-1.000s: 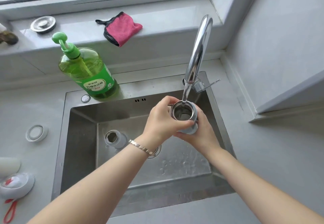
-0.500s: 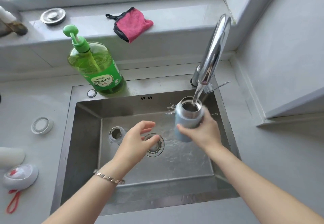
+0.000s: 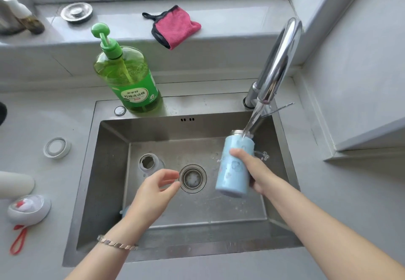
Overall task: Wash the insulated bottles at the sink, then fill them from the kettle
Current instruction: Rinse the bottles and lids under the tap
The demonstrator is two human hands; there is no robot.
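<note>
One blue bottle (image 3: 228, 181) is clasped in my right grip (image 3: 254, 170) under the tap (image 3: 278, 60) for rinsing, left grip (image 3: 153, 194) slack and empty; next, I judge, tip it out.

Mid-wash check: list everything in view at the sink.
sink: 1, steel, centre
faucet: 1, chrome, running, back right of sink
insulated bottle: 1, blue, under faucet stream
open container: 1, pale, sink floor
soap pump bottle: 1, green, sink's back ledge
cloth: 1, pink, windowsill
strainer plug: 1, metal, windowsill
ring lid: 1, white, left counter
strapped lid: 1, white, left counter
left hand: 1, open, above sink floor
right hand: 1, fingers around insulated bottle
</note>
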